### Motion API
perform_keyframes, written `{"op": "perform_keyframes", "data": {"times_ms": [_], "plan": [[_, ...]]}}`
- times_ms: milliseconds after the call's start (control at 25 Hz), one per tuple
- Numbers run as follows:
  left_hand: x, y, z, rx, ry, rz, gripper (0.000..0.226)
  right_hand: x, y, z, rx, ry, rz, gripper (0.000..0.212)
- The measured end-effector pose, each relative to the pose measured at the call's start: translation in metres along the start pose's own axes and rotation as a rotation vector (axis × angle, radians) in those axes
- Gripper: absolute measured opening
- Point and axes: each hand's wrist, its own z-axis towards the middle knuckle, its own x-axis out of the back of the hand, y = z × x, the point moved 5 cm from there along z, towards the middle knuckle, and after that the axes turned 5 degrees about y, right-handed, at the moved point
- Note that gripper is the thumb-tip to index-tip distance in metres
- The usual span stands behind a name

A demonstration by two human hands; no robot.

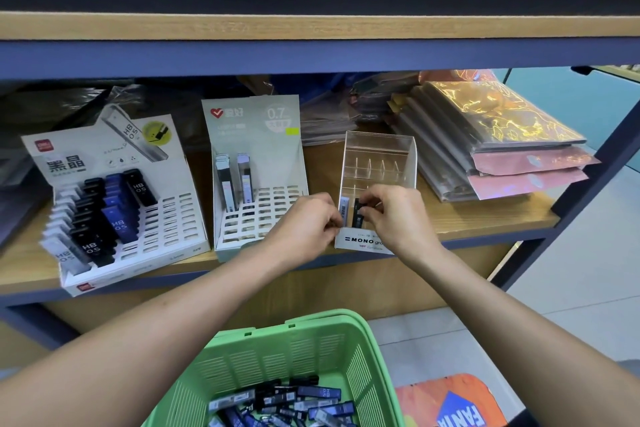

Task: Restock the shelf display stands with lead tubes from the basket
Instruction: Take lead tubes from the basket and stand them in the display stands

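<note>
Head view shows the right hand (394, 215) pinching a black lead tube (357, 215) inside the clear Mono stand (377, 184); the left hand (311, 222) grips its front corner. A tilted tube could jam against a divider or tip over.

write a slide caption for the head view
Right hand sets a black lead tube into the clear MONO stand; left hand steadies it above the green basket.

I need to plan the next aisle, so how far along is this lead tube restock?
Partly done. The left stand holds several rows of tubes, with its right-hand slots bare. The middle stand has only two short rows. In hand: the right hand pinches a black tube into the clear MONO stand while the left hand touches its front corner. Left: many tubes lie in the green basket.
</note>
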Motion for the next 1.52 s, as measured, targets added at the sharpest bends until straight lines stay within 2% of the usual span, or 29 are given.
{"op": "perform_keyframes", "data": {"times_ms": [160,320,400,600,840,1040,1120,1200,1240,1320,1400,1520], "plan": [[0.003,0.001,-0.001,-0.005,0.001,-0.019,0.016,0.002,0.000,-0.003,-0.001,0.003,-0.011,0.021],[0.011,-0.001,-0.007,0.013,-0.003,-0.005,0.012,0.006,-0.009,-0.012,0.016,0.042,-0.057,0.017],[0.016,-0.004,-0.014,0.012,-0.017,0.013,0.012,0.000,-0.022,-0.024,0.042,0.000,-0.012,0.016],[0.019,-0.019,-0.063,0.107,-0.105,0.056,0.009,-0.056,-0.037,-0.072,-0.009,-0.324,0.075,0.020],[-0.041,-0.063,-0.154,0.288,-0.498,0.147,0.013,-0.165,-0.018,-0.154,-0.051,-0.854,-0.141,0.020],[-0.126,-0.101,-0.231,0.471,-0.751,0.159,0.011,-0.228,0.012,-0.217,-0.017,-1.099,-0.300,0.025],[-0.155,-0.113,-0.264,0.538,-0.861,0.137,0.019,-0.240,0.029,-0.238,-0.047,-1.164,-0.346,0.030],[-0.176,-0.124,-0.291,0.560,-0.956,0.135,0.056,-0.249,0.047,-0.257,-0.038,-1.239,-0.405,0.043],[-0.186,-0.127,-0.303,0.541,-0.988,0.134,0.079,-0.254,0.056,-0.269,-0.019,-1.284,-0.445,0.058],[-0.202,-0.127,-0.317,0.466,-1.001,0.151,0.103,-0.261,0.071,-0.292,0.012,-1.343,-0.528,0.093],[-0.219,-0.125,-0.323,0.434,-0.996,0.157,0.112,-0.264,0.081,-0.304,-0.011,-1.331,-0.542,0.114],[-0.236,-0.137,-0.322,0.647,-0.878,0.092,0.113,-0.271,0.094,-0.298,-0.135,-1.269,-0.466,0.113]]}}
